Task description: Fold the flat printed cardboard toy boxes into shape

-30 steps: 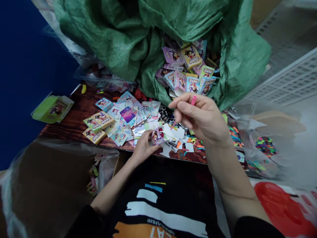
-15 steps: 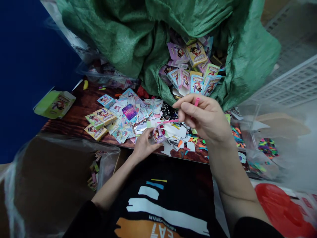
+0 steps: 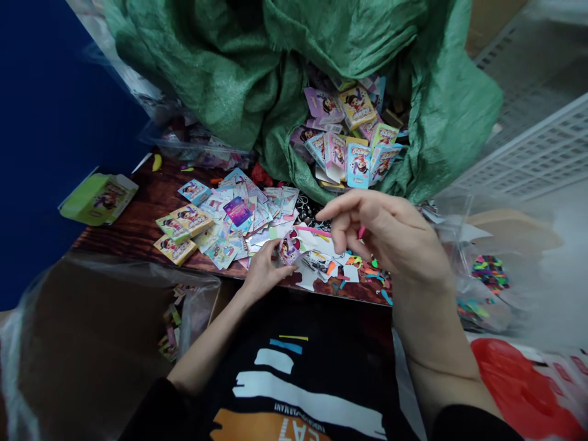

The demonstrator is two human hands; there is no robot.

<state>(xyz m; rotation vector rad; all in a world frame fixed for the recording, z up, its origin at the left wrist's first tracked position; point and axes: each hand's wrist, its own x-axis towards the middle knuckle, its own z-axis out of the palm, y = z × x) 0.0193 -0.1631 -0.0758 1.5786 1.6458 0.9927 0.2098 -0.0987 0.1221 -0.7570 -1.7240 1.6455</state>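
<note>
Near the table's front edge my left hand (image 3: 265, 269) holds a small purple printed box (image 3: 289, 247) between thumb and fingers. My right hand (image 3: 379, 229) is raised to the right of it, its fingers curled round a thin pink stick (image 3: 313, 231) that reaches left toward the box. Part of the stick is hidden behind my fingers. Beneath the hands are white cut-outs and small colourful pieces (image 3: 367, 269). A pile of printed cards (image 3: 225, 245) lies left of the box, with a purple card (image 3: 237, 211) on top.
A green sack (image 3: 220, 73) full of small boxes (image 3: 358, 165) stands at the back. Yellow and green boxes (image 3: 184, 223) and an open green box (image 3: 103, 199) lie left. A plastic-lined carton (image 3: 114, 331) is at front left, clear bags (image 3: 489, 275) at right.
My right hand has turned and dipped slightly, and the pink stick's upper end no longer shows above it. The view has shifted a little. My left hand still holds the box.
</note>
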